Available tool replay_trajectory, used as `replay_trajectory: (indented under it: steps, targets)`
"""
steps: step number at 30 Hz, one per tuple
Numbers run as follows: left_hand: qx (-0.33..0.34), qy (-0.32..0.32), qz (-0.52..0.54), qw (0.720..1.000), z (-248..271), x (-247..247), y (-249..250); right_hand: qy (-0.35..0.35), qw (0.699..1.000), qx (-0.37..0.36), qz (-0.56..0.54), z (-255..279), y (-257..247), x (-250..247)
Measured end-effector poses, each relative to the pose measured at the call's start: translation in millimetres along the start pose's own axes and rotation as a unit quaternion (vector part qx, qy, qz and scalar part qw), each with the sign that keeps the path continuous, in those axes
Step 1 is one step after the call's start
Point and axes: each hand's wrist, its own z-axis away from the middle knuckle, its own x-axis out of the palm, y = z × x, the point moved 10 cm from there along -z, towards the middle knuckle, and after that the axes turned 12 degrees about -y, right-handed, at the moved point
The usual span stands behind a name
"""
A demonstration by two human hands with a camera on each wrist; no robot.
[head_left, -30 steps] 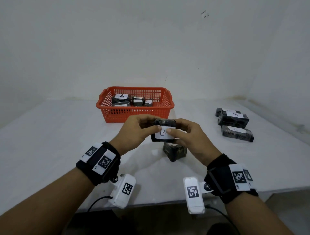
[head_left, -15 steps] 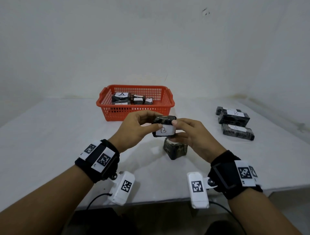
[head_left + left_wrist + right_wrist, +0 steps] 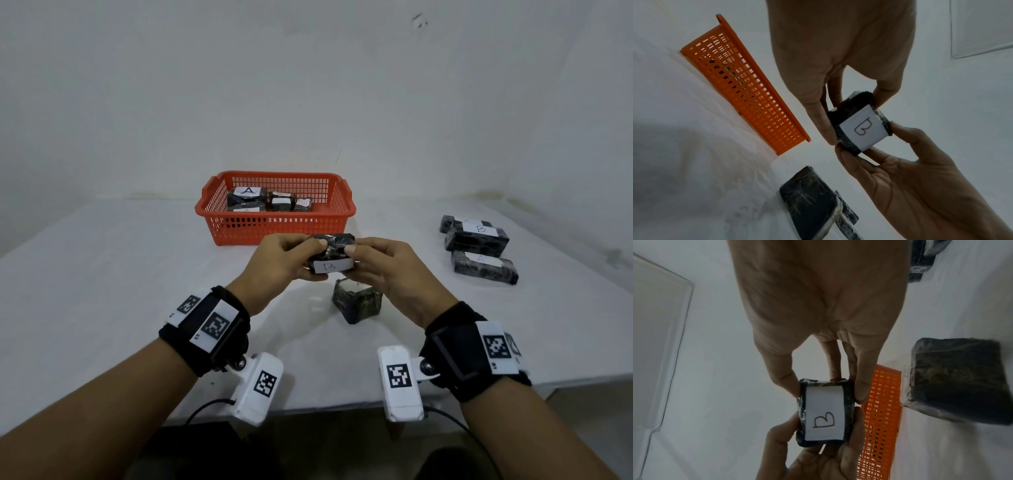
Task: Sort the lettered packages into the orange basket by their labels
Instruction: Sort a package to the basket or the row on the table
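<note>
A small dark wrapped package with a white label marked B (image 3: 331, 257) (image 3: 859, 125) (image 3: 825, 413) hangs above the table, in front of the orange basket (image 3: 275, 226). My left hand (image 3: 294, 257) pinches its left end, thumb and fingers curled round it. My right hand (image 3: 370, 260) pinches its right end the same way. The basket (image 3: 748, 91) (image 3: 879, 410) holds several dark packages, one labelled A (image 3: 247, 195). Another dark package (image 3: 358, 301) stands on the table just below my hands.
At the right of the white table (image 3: 102, 291) lie three more packages: one marked B (image 3: 478, 236) on top of another, and one marked A (image 3: 484, 265) nearer me. Walls close the table at the back and right.
Both hands have tilted the B package, so its label now faces more downward and its dark top shows. The hands rose slightly toward the basket.
</note>
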Motion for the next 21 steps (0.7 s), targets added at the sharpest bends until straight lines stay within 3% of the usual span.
replay_trajectory:
  steps: [7, 14, 21]
  targets:
    - [-0.012, -0.050, 0.054, 0.997, 1.7, 10.0, -1.6, 0.067, 0.996, -0.032, 0.049, -0.1, -7.6, -10.9]
    - [-0.009, -0.003, 0.003, 1.000, 1.4, 1.3, -1.1, 0.003, 0.999, 0.005, 0.033, -2.0, -4.7, -1.8]
    - [-0.012, -0.037, 0.026, 0.999, 0.3, 8.5, 3.7, 0.038, 0.997, -0.046, 0.057, 0.4, -17.4, -9.5]
